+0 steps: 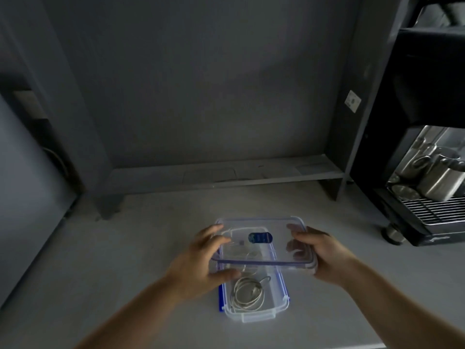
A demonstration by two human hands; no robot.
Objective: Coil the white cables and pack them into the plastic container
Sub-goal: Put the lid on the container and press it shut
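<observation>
A clear plastic container [251,314] with blue clips sits on the grey counter, its long side running away from me. Coiled white cables [247,293] lie inside its near end. A clear lid [261,229] with a blue rim and a dark blue sticker hovers crosswise over the container's far half. My left hand [201,258] grips the lid's left edge. My right hand [319,253] grips its right edge. More cable shows faintly through the lid.
A black coffee machine [412,172] with steel jugs on a wire drip grate stands at the right. A low grey shelf [226,176] runs along the back wall. The counter's front edge [359,346] is near the bottom of the frame.
</observation>
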